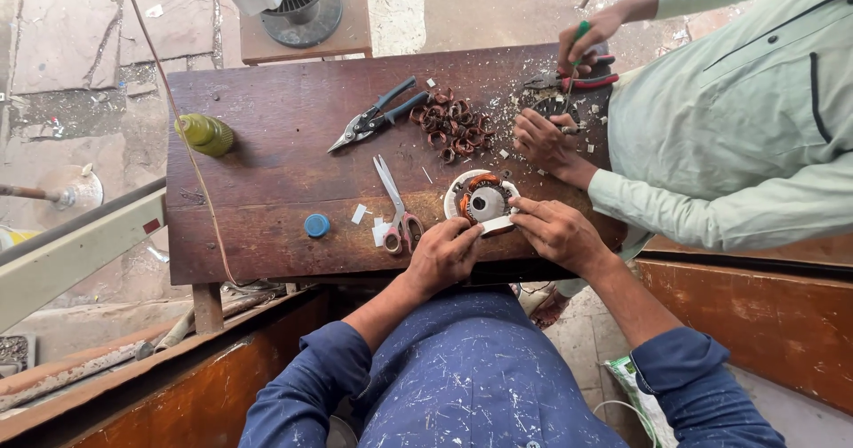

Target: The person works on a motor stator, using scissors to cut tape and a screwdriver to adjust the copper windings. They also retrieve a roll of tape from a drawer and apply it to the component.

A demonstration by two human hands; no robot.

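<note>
Dark wooden bench [267, 208] bearing, at its near edge, a round motor stator [482, 201] with copper windings, gripped by the fingers of the left hand [442, 254] and right hand [558, 231]; scissors [396, 208] lie just beside it.

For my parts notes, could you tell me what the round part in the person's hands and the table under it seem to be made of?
Round part: probably copper windings, orange-brown and shiny, in a whitish ring, material unclear. Table: dark, scuffed wood with visible grain.
</note>
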